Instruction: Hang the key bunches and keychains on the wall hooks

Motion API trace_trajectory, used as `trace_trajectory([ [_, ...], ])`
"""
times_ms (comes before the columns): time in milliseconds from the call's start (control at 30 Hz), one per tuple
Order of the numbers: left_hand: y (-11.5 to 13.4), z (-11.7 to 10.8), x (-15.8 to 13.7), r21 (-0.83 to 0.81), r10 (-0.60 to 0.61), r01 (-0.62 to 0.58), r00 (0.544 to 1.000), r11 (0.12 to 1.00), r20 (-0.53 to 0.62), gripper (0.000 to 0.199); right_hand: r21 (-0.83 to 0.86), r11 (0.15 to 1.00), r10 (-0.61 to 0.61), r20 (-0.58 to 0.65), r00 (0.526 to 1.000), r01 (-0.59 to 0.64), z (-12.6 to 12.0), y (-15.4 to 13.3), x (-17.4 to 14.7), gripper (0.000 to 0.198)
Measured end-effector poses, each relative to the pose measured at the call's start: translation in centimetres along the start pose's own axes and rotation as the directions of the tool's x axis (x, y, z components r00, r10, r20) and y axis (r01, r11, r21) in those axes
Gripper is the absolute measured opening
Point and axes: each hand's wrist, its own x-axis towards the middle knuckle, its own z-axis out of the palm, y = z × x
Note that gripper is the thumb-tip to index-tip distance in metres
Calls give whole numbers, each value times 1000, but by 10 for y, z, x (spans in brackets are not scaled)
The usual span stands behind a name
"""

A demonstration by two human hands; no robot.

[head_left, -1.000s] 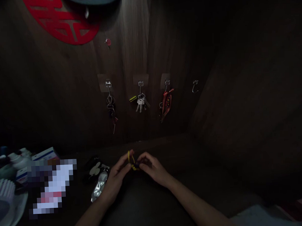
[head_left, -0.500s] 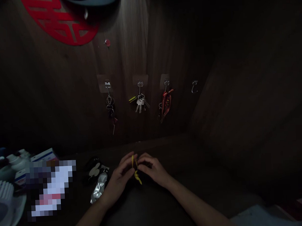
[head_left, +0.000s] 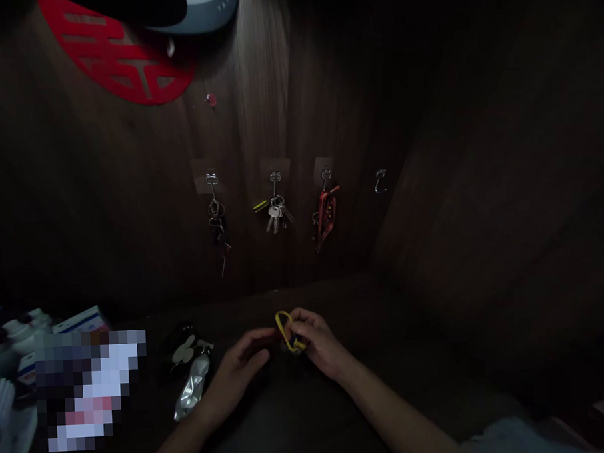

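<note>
A loop of yellow cord (head_left: 281, 323) hangs from the fingers of my right hand (head_left: 319, 339), which pinch it near its knotted lower right part. Something small and dark lies by the knot, too dim to make out. My left hand (head_left: 243, 366) is just left of the loop, its thumb and fingers apart and nothing in them. Left of that wrist lie a crumpled silver packet (head_left: 193, 388) and a dark bunch with pale round tags (head_left: 184, 350) on the dark surface.
Wall hooks hold a dark key bunch (head_left: 216, 223), silver keys (head_left: 275, 213) and a red strap (head_left: 325, 215); a bare hook (head_left: 381, 181) is at right. A box (head_left: 83, 321) and white bottles (head_left: 21, 332) stand at left. A red cut-out (head_left: 125, 67) and cap (head_left: 207, 13) are above.
My left hand has let go of the yellow cord and drawn slightly left. The cord has opened into a wider loop in my right hand. The view has tilted up a little.
</note>
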Motion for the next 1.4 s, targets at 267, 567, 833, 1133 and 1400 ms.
trace_trajectory([
  [267,-11,-5,3,167,-61,43,993,985,102,28,-61,982,-190,-309,932,180,-9,-35,6,20],
  [567,4,1,2,313,-140,101,985,944,104,28,-252,870,-492,-438,752,423,-25,-103,37,22],
  [833,0,2,3,288,-131,99,987,953,93,27,-420,713,-701,-386,600,562,-25,-163,79,22],
  [1133,8,3,4,273,-155,120,982,954,109,25,-453,720,-693,-430,578,526,-32,-171,106,20],
  [1400,5,1,4,316,-152,115,984,942,97,25,-459,754,-653,-440,617,471,-40,-151,101,24],
])
